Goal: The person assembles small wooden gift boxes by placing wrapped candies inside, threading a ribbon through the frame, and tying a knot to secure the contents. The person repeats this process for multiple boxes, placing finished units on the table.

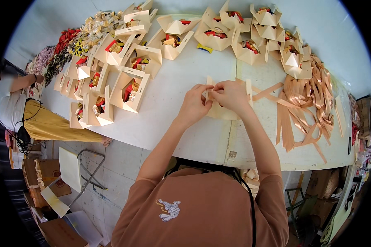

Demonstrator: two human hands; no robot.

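Note:
A cream cardboard gift box point(222, 113) lies on the white table in front of me, partly covered by my hands. My left hand point(195, 103) is closed at its left side, the fingers pinching near its upper edge. My right hand point(231, 97) bends over the top of the same box, thumb and fingertips pressed together close to the left fingertips. What lies exactly between the fingertips is mostly hidden. Flat copper-coloured ribbon point(268, 91) comes out from beside the box on the right and runs toward a large heap of loose ribbons point(307, 99).
Open cream boxes filled with wrapped sweets stand on the left point(130, 88) and along the far side point(214, 35). Heaps of small packets point(99, 24) lie at the far left. A co-worker point(18, 107) stands at the left end, near a folding chair point(72, 168).

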